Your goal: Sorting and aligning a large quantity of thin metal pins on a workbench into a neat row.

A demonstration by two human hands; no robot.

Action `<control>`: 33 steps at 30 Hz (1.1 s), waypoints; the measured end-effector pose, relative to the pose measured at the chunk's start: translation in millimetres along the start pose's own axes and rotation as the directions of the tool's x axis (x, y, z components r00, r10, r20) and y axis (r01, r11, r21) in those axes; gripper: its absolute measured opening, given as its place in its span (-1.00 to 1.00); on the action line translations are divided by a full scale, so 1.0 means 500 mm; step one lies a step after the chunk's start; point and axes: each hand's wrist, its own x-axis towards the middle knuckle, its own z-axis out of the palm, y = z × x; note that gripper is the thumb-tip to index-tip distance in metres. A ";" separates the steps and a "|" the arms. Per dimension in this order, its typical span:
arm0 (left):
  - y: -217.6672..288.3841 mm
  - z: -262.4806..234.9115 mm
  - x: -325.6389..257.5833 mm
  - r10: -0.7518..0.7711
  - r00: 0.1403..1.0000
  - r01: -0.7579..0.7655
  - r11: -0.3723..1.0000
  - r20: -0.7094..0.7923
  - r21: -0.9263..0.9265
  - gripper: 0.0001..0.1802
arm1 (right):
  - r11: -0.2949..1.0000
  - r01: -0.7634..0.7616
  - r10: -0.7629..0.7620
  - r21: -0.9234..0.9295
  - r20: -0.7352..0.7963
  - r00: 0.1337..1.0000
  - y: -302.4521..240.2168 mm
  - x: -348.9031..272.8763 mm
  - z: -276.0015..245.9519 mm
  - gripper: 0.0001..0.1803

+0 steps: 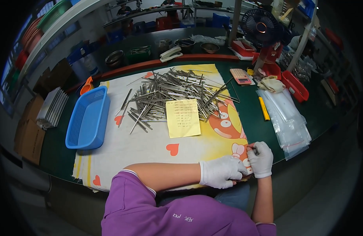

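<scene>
Printed cloth (146, 147), white and yellow with red hearts and cartoon figures, spread on green table (264, 131) in front of the person; both hands at its near right corner. Left hand (222, 172): white glove, forearm across the near edge of the cloth, fingers partly curled, thumb tip bare. Right hand (261, 160): white glove, just beyond and right of the left, fingers bent in toward the thumb, a bare fingertip showing. Hands near each other; can't tell whether either grips anything, insides hidden.

Metal rods (173, 84) piled loosely on the far half of the cloth, pointing all ways, a few splayed out at the sides. Yellow handwritten note (184, 128) lies flat at the near side of the pile, its top edge by the rods.

Left: blue plastic basket (85, 128) partly on the cloth, orange scoop (87, 85) just beyond it, cardboard box (30, 137) and stacked pale panels (52, 108) further left.

Right: pink calculator (240, 75), yellow bar-shaped tool (263, 108), clear plastic bags (287, 124) beside it, crumpled cream fabric (272, 84) at their far end, red bin (295, 88) next to that.

Far side: white stapler (171, 54), metal bowl (210, 48), black fan (261, 25) at right.
</scene>
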 end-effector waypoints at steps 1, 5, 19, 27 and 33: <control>0.001 0.000 0.000 0.000 1.000 0.000 1.000 0.000 0.001 -0.83 | 1.000 0.007 -0.007 -0.008 0.003 1.000 -0.001 0.000 -0.001 -0.92; 0.005 -0.003 0.001 -0.011 1.000 0.011 1.000 0.013 -0.003 -0.83 | 1.000 0.018 -0.018 -0.018 0.005 1.000 0.003 -0.001 0.000 -0.92; -0.004 -0.003 0.000 -0.003 1.000 0.003 1.000 0.002 -0.001 -0.84 | 1.000 0.011 -0.011 0.008 -0.001 1.000 0.000 0.004 0.005 -0.92; -0.010 0.003 -0.007 -0.014 1.000 0.014 0.991 0.002 -0.131 -0.87 | 0.999 0.026 -0.026 -0.038 -0.008 1.000 0.008 -0.002 0.003 -0.93; -0.020 0.007 -0.005 -0.061 0.997 0.047 0.966 -0.045 -0.256 -0.86 | 0.998 0.034 -0.035 -0.047 -0.015 0.999 0.008 -0.001 0.002 -0.92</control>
